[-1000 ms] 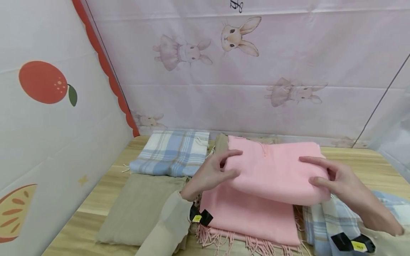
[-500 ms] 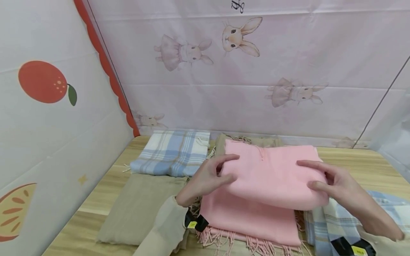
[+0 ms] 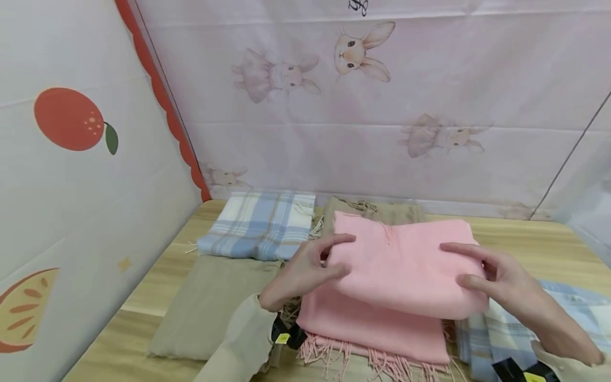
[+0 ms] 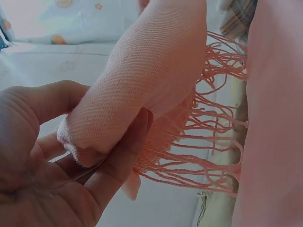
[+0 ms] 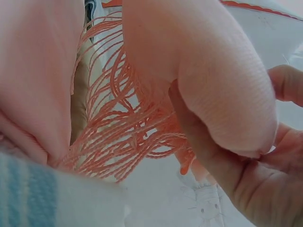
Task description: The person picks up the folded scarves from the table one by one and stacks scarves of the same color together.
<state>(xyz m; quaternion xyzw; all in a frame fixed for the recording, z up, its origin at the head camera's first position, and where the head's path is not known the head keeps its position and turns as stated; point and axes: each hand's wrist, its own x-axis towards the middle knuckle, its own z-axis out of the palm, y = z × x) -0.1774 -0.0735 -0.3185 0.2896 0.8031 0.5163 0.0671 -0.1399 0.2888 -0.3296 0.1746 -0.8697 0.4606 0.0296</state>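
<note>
I face a pale pink wall covering (image 3: 305,132) printed with rabbits (image 3: 350,54), its creases running across. On my left stands a white wall (image 3: 95,212) with fruit prints (image 3: 69,119) and a red scalloped edge (image 3: 166,103). Below me spreads a light wood-grain tabletop (image 3: 525,241).

To your left on the table (image 3: 534,241), a blue-and-white plaid cloth (image 3: 260,228) lies just beyond a beige cloth (image 3: 210,310), a second plaid cloth (image 3: 575,302) lies to your right, and a backdrop (image 3: 305,151) with printed rabbits (image 3: 352,54) (all turned sideways) rises behind.
</note>
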